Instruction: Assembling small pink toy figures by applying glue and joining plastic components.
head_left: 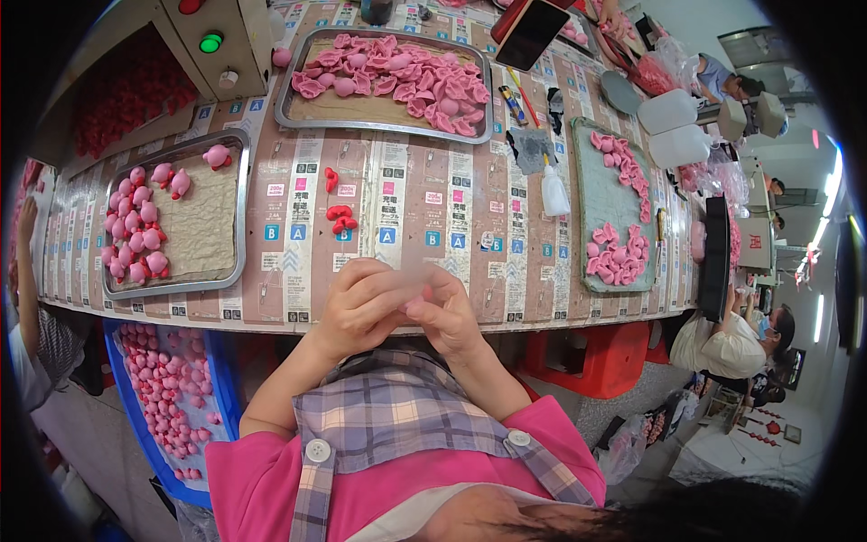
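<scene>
My left hand (363,305) and my right hand (444,314) meet at the near edge of the table, fingers closed together. Between their fingertips shows a small pink piece (417,303), mostly covered; the fingers above it are smeared by motion. Just beyond my hands lie small red curved pieces (341,217) on the printed table cover. To the left, a metal tray (237,230) holds several round pink figures with red feet (135,221). Straight ahead, another metal tray (293,113) carries a heap of thin pink moulded pieces (397,77).
At right stands a green-lined tray (591,194) with pink pieces, beside a white squeeze bottle (554,191). A machine with a green button (210,42) fills the far left. Below the table are a blue crate (221,397) of pink figures and a red stool (591,361). Other people sit nearby.
</scene>
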### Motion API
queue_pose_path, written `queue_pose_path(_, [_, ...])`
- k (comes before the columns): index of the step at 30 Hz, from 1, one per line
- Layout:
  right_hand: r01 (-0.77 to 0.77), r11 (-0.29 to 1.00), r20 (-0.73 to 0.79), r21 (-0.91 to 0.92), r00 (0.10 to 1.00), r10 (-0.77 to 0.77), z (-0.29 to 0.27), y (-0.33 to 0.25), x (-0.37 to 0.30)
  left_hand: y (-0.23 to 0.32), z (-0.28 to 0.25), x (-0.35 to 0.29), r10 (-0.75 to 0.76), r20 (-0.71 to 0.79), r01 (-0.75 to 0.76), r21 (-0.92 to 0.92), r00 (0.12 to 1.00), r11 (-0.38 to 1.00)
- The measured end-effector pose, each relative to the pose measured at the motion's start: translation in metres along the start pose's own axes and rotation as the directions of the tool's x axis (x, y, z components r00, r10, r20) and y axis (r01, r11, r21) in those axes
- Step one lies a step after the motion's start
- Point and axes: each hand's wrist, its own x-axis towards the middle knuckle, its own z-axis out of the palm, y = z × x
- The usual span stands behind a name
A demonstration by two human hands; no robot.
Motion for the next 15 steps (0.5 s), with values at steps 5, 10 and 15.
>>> queue_pose_path(5, [-0.020, 1.000, -0.014, 0.010, 1.000, 0.021, 0.0005, 0.0023, 0.0006, -0.0016, 0.0010, -0.0010, 0.013, -0.022, -0.013, 0.003, 1.000, 1.000])
queue_pose_path(10, [0.061, 0.989, -0.010, -0.131, 0.998, -0.063, 0.0058, -0.0039, 0.0027, -0.0077, 0.0000, -0.0011, -0.100, 0.006, 0.100, -0.101, 0.995, 0.990])
queue_pose_path(15, [0.128, 0.925, 0.026, -0.359, 0.992, -0.127, 0.0078, -0.0018, 0.0051, -0.0074, -0.0060, -0.0046, -0.130, -0.009, 0.129, -0.066, 0.991, 0.989])
